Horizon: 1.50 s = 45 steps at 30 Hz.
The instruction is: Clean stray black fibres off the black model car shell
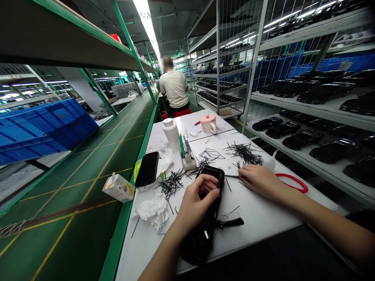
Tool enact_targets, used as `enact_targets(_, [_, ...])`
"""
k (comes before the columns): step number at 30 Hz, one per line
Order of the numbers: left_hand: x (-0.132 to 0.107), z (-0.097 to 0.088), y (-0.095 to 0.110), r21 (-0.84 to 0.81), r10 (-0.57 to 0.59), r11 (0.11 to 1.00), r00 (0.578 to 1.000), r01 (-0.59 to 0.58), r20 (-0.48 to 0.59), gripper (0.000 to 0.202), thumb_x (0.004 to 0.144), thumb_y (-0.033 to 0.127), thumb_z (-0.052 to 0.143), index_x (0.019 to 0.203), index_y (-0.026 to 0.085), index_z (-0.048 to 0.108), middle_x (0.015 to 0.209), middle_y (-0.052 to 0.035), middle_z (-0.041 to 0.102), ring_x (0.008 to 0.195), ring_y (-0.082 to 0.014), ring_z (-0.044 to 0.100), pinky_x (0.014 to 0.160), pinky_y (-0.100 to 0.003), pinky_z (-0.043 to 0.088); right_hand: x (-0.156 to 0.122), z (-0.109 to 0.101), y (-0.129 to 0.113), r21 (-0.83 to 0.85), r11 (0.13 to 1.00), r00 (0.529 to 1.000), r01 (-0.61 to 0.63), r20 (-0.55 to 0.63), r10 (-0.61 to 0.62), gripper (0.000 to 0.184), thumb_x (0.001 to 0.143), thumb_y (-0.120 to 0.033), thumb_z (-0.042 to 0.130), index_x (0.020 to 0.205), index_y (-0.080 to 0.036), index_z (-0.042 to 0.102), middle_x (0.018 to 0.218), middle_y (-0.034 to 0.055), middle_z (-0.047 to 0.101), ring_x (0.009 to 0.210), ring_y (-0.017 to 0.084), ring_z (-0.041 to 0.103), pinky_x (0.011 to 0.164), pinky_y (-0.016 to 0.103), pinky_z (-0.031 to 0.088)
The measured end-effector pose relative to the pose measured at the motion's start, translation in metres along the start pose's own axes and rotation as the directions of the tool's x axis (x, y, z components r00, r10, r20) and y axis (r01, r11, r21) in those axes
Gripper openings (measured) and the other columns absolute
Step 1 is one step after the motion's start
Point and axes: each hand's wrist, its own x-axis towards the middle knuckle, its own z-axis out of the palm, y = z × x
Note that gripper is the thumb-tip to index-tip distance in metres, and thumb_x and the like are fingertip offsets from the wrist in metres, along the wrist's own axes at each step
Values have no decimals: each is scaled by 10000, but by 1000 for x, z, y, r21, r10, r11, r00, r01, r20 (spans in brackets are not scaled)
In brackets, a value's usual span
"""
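Observation:
A glossy black model car body (pixel 202 234) lies lengthwise at the front of the white table. My left hand (pixel 197 201) is curled over its cabin, thumb and fingertips closed on it. To the right, my right hand (pixel 260 180) rests low over the table with its fingers pressed together. From those fingertips a thin dark strip (pixel 231 176) reaches left toward the car; its exact kind is unclear. Loose black strips lie in piles, one beyond my right hand (pixel 244 153) and one left of the car (pixel 171 182). A black piece with a clear part (pixel 231 223) sits beside the car.
Left of the table runs a green conveyor (pixel 88 164) with a carton (pixel 119 188) at its edge. A phone (pixel 147 168), crumpled tissue (pixel 154 210), white bottle (pixel 171 134), lidded mug (pixel 208 124) and red ring (pixel 293 182) stand around. Racks of car bodies (pixel 293 113) line the right; a person (pixel 174 88) sits ahead.

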Motion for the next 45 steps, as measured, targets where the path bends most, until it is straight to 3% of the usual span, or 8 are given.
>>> enact_targets(7, [-1, 4, -1, -47, 22, 999, 1000, -22, 5, 163, 840, 238, 714, 971, 171, 642, 873, -29, 640, 829, -145, 617, 782, -252, 496, -3, -31, -37, 368, 930, 999, 6, -46, 12, 223, 963, -352, 472, 896, -222, 640, 954, 81, 683, 842, 226, 621, 707, 339, 492])
enact_targets(9, [-1, 4, -1, -26, 57, 998, 998, -57, 10, 149, 841, 231, 718, 963, 173, 653, 897, -33, 657, 844, -146, 626, 797, -253, 501, -4, -39, -55, 615, 788, 999, -14, -26, 38, 245, 942, -430, 547, 870, -228, 665, 955, 66, 685, 867, 220, 635, 730, 324, 509])
enact_targets(13, [-1, 5, -1, 24, 110, 994, 994, -110, 8, 125, 850, 229, 714, 950, 174, 664, 907, -37, 685, 831, -149, 638, 797, -260, 511, -7, -37, -79, 935, 338, 989, -108, 67, 133, 231, 828, -441, 721, 792, -214, 706, 988, 65, 692, 964, 244, 628, 862, 358, 496])
enact_targets(17, [-2, 6, 0, 46, 126, 991, 992, -126, 0, 117, 853, 232, 708, 945, 167, 676, 888, -40, 693, 797, -145, 630, 759, -253, 505, -8, -25, -84, 970, 194, 978, -144, 110, 178, 215, 805, -417, 752, 751, -211, 725, 987, 61, 700, 933, 225, 605, 841, 345, 471])
enact_targets(23, [-3, 7, 0, 64, 139, 988, 990, -141, 31, 109, 858, 222, 703, 950, 168, 677, 867, -31, 696, 786, -134, 637, 726, -232, 505, -9, -26, -85, 972, 176, 981, -155, 130, 147, 211, 803, -411, 756, 739, -212, 727, 970, 57, 688, 933, 226, 606, 920, 370, 462])
enact_targets(38, [-3, 9, 0, 94, 157, 983, 987, -159, 33, 68, 856, 189, 693, 907, 168, 653, 829, -14, 669, 758, -120, 622, 705, -216, 495, -10, -31, -88, 966, 208, 984, -151, 126, 127, 171, 834, -381, 742, 765, -225, 725, 987, 39, 676, 948, 209, 618, 897, 331, 476])
enact_targets(41, [-2, 8, 0, 123, 157, 980, 987, -159, 26, 57, 860, 191, 687, 894, 168, 648, 835, -17, 670, 756, -125, 623, 705, -224, 493, -12, -30, -90, 953, 282, 988, -110, 75, 132, 172, 868, -365, 704, 775, -221, 699, 985, 42, 657, 951, 206, 615, 888, 331, 475])
enact_targets(45, [-2, 8, 0, 139, 161, 977, 987, -162, 14, 61, 860, 182, 687, 902, 171, 644, 853, -15, 679, 774, -123, 635, 732, -223, 500, -16, -25, -94, 879, 477, 982, -20, -73, 176, 127, 898, -343, 655, 831, -236, 643, 1023, 56, 638, 1010, 236, 599, 906, 371, 463])
